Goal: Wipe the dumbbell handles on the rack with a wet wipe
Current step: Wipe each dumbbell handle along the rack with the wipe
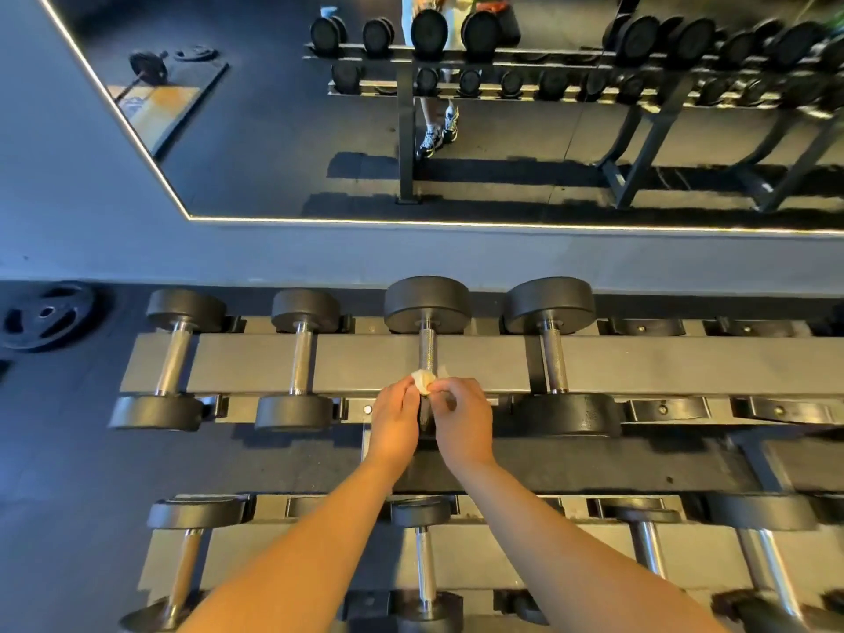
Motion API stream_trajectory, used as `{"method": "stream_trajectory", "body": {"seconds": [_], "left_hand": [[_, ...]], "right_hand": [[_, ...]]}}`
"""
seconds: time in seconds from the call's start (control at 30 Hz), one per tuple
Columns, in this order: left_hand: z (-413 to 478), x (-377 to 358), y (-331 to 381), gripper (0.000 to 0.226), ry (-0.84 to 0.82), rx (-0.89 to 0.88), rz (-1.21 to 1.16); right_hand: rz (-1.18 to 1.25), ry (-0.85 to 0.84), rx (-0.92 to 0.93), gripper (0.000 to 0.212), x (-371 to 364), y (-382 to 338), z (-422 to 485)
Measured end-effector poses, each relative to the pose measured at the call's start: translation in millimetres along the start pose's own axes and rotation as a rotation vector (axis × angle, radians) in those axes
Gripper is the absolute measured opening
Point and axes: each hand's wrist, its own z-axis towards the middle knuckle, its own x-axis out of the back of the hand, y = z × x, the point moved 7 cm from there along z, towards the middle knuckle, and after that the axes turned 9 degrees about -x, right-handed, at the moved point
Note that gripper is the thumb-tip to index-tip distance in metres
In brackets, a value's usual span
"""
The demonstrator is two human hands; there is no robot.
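Note:
A dark two-tier rack [356, 363] holds several black dumbbells with chrome handles. The third dumbbell on the upper tier has a knurled handle [428, 351]. At the near end of that handle, both my hands meet over a small crumpled white wet wipe [423, 380]. My left hand [396, 418] and my right hand [462, 420] each pinch the wipe with curled fingers. The near head of this dumbbell is mostly hidden under my hands. Neighbouring handles [554, 360] [300, 360] lie to either side.
A lower tier [424, 568] with more dumbbells sits under my forearms. Empty cradles [667, 408] lie at the right of the upper tier. A weight plate [45, 317] rests on the floor at left. A wall mirror [456, 130] behind reflects the rack and a person's legs.

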Motion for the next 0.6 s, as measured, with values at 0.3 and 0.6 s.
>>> {"method": "stream_trajectory", "body": {"seconds": [0.3,0.6], "left_hand": [[-126.4,-5.0,3.0,0.021,0.054,0.038,-0.122],[-203.8,-39.2,-109.5,0.016,0.058,0.217,-0.109]], "right_hand": [[0.26,-0.142,-0.081,0.015,3.2,54.1,-90.8],[0.11,-0.216,-0.337,0.019,-39.9,173.2,-143.5]]}}
